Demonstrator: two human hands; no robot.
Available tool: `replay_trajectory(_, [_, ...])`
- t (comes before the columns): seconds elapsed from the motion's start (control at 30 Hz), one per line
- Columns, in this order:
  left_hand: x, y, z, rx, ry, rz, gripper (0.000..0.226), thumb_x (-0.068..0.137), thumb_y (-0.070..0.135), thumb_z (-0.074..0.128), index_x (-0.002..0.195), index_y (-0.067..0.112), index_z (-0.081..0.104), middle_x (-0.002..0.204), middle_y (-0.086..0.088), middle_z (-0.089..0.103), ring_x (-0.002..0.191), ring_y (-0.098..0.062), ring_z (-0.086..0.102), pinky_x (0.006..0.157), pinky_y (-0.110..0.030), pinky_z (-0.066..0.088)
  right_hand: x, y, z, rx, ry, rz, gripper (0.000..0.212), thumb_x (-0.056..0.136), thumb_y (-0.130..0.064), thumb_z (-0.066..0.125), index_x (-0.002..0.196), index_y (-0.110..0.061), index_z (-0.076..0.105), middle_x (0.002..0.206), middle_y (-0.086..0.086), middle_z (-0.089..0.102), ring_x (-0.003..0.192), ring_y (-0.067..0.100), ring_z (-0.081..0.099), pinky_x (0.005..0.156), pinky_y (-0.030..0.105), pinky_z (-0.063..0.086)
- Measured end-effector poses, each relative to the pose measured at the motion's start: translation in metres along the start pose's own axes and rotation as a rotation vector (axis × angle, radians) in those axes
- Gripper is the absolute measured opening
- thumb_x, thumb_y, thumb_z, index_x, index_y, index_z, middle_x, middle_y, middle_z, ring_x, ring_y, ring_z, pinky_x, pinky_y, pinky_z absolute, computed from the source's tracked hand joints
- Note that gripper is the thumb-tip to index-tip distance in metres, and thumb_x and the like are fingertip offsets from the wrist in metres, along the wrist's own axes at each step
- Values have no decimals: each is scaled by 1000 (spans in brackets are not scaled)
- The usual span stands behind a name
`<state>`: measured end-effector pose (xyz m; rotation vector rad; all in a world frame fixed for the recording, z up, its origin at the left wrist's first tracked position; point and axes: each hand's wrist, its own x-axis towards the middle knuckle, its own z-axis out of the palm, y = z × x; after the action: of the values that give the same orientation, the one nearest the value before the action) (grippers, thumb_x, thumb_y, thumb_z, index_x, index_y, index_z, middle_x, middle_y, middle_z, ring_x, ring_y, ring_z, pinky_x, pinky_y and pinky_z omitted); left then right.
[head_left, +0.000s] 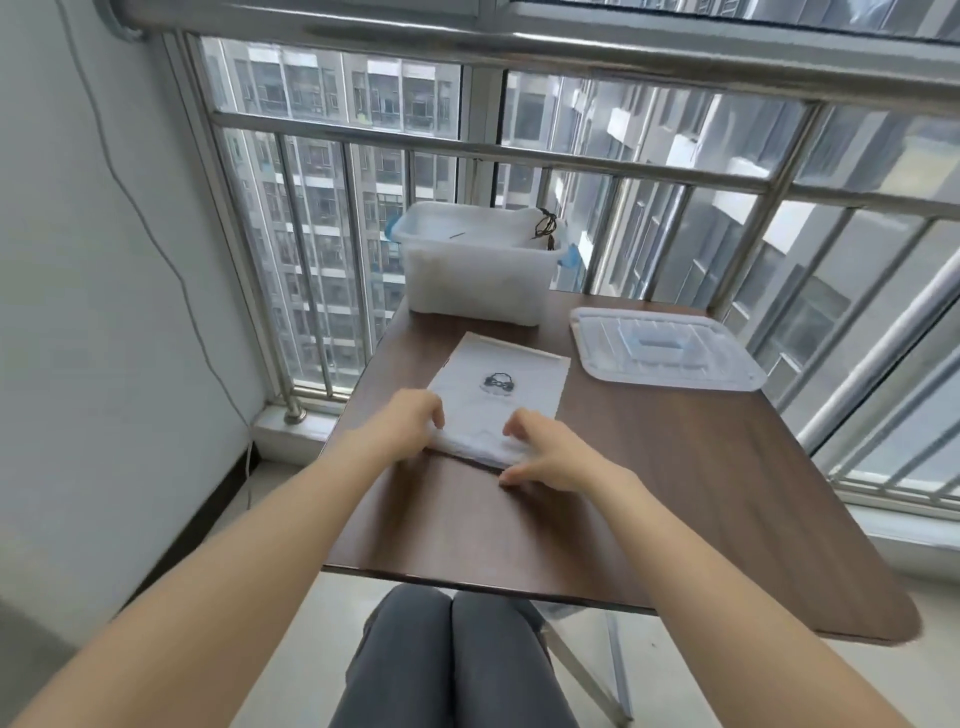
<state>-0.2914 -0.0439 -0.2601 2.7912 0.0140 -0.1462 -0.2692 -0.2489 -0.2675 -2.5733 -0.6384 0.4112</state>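
Lying flat on the brown worktop (675, 467), just nearer than the white plastic bin (478, 270), the folded white cloth (511, 364) shows a dark printed emblem. At the cloth's edge farthest from the bin, the left hand (410, 423) curls its fingers over one corner while the right hand (545, 457) pinches the other. A clear lid (665, 348) rests right of the bin, slightly nearer.

left hand (408, 422), right hand (548, 458), gripping white cloth (491, 402)

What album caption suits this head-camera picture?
At a brown table, left hand and right hand grip a white cloth by its near edge.
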Motion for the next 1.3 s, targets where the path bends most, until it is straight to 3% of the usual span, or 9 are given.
replay_trajectory(0.13, [3, 13, -3, -72, 171, -36, 23, 89, 6, 42, 99, 12, 63, 111, -9, 62, 101, -29, 56, 81, -31, 45, -5, 1, -4, -8, 243, -8, 13, 87, -8, 51, 95, -2, 59, 99, 14, 62, 96, 28, 54, 68, 27, 30])
replay_trajectory(0.23, [7, 18, -2, -141, 344, -76, 17, 95, 14, 42, 101, 14, 58, 107, -11, 59, 96, -32, 56, 73, -32, 39, -7, 4, -11, 72, 398, 13, 24, 92, -16, 53, 71, -3, 55, 80, 13, 51, 82, 23, 45, 64, 26, 22])
replay_trajectory(0.47, [0, 28, 4, -735, 556, -139, 23, 82, 23, 71, 99, 7, 65, 87, -1, 64, 78, -9, 57, 63, 0, 38, -8, 6, -21, 478, 725, 138, 9, 84, -17, 67, 85, -9, 69, 72, 4, 62, 69, 16, 55, 63, 20, 33])
replay_trajectory(0.67, [2, 28, 1, -834, 646, -179, 10, 85, 8, 66, 94, 8, 70, 81, -2, 67, 68, -8, 59, 61, -1, 41, -3, 5, -24, 779, 763, 198, 10, 84, -11, 66, 74, -11, 65, 67, 5, 66, 54, 7, 61, 68, 22, 50])
replay_trajectory(0.8, [7, 34, 3, -935, 640, -276, 4, 85, 6, 65, 84, 5, 69, 68, -5, 63, 58, -14, 59, 65, -24, 50, 2, -1, -22, 1083, 735, 233, 19, 87, -8, 63, 69, -12, 62, 65, 3, 57, 63, 11, 55, 66, 16, 53])
replay_trajectory(1.07, [17, 34, -1, -951, 693, -524, 15, 95, 17, 50, 83, 12, 58, 97, -9, 67, 103, -26, 58, 89, -34, 47, 6, -2, -29, 1789, 665, 328, 20, 91, 2, 51, 74, -8, 52, 57, 2, 63, 65, 13, 54, 63, 24, 52])
replay_trajectory(1.17, [21, 32, -6, -1181, 669, -602, 26, 98, 15, 44, 76, 8, 55, 89, -11, 68, 80, -19, 67, 70, -27, 51, 10, 0, -31, 1878, 649, 322, 17, 94, 3, 44, 81, -5, 53, 57, 2, 67, 57, 10, 57, 47, 18, 51])
replay_trajectory(1.23, [22, 32, -9, -1576, 604, -648, 25, 100, 9, 35, 78, 6, 46, 75, -8, 64, 47, -5, 62, 47, -16, 46, 13, 1, -31, 1873, 673, 322, 14, 95, 3, 40, 90, -4, 51, 52, 0, 67, 45, 5, 54, 35, 14, 38])
replay_trajectory(1.3, [21, 33, -9, -1964, 516, -626, 27, 102, 5, 22, 80, 7, 37, 63, -9, 64, 35, -4, 58, 36, -11, 39, 14, 0, -31, 1882, 674, 307, 16, 97, 2, 34, 89, -7, 45, 61, 5, 67, 35, 2, 46, 30, 13, 27])
